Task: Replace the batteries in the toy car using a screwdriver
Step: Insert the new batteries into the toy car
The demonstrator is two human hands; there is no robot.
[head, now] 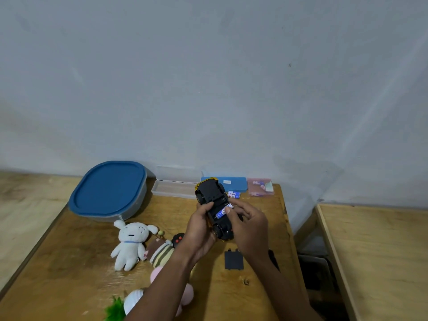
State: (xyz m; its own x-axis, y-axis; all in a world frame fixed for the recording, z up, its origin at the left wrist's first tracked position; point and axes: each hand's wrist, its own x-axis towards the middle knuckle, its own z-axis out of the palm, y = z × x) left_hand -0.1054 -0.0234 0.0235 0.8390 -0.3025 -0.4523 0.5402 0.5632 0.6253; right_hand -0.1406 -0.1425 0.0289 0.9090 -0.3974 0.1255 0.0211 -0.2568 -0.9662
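**Fresh Cell Goes Into Upturned Toy Car**

A person holds the toy car (pixel 213 195) belly-up just above the middle of the wooden table (pixel 254 293), nose toward the far edge. The left hand (pixel 199 230) is wrapped round the car's side, while the right hand (pixel 250 228), fingers curled, pinches a blue-and-white battery (pixel 221 212) at the open compartment.

The car looks like light, rigid plastic. It is probably best gripped by the body sides, clear of the wheels and the compartment's contacts. The smooth, round battery could easily slip.

The black battery cover (pixel 234 260) lies flat toward the near edge. Spare batteries (pixel 234 194) sit by a blue case (pixel 231 183) at the far edge.

A dark object (pixel 274 259) is half hidden behind the right wrist and may be the screwdriver, but this cannot be confirmed. How fully the battery is seated is unclear.
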